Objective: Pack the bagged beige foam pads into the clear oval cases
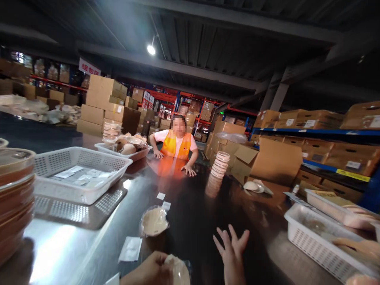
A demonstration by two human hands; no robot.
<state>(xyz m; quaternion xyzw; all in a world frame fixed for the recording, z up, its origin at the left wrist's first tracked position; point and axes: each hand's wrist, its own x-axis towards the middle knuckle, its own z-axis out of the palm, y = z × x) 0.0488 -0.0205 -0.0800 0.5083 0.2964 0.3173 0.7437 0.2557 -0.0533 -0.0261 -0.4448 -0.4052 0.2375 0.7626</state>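
At the bottom edge, my left hand (148, 271) is closed on a beige bowl (178, 269) in clear plastic wrap. My right hand (231, 253) is raised over the dark tabletop with its fingers spread and nothing in it. Just beyond my left hand lies another plastic-wrapped beige bowl (154, 221). A white square packet (130, 249) lies to the left of it, and two smaller white packets (160, 196) are behind it.
A white basket (83, 188) holding flat packets stands left, near stacked round containers (18, 202). Another stack of bowls (219, 166) stands farther back. White baskets (314, 233) fill the right side. A person in an orange vest (175, 146) leans on the table opposite.
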